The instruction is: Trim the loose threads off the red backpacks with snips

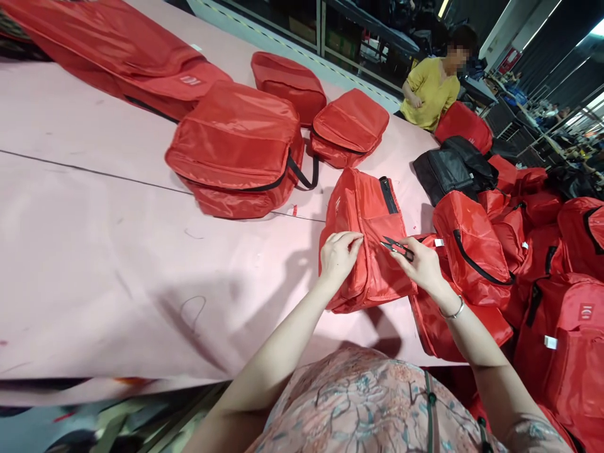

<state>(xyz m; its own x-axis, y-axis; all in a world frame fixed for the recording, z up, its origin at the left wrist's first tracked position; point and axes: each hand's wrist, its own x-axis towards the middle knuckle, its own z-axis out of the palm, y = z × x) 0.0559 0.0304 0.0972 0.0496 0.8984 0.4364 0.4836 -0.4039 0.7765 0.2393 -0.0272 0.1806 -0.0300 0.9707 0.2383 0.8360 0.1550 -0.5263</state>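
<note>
A red backpack (365,217) lies on the pink table (94,251) in front of me, its black zipper near the top. My left hand (337,255) pinches the fabric at the edge of the backpack's front pocket, fingers closed on it. My right hand (422,264) grips small black thread snips (396,246), their tips pointing left at the pocket seam close to my left fingers. A bracelet sits on my right wrist.
Several finished red bags (236,148) lie farther back on the table. A heap of red bags (542,264) and a black bag (450,167) fill the right side. A person in a yellow top (431,88) sits at the far end.
</note>
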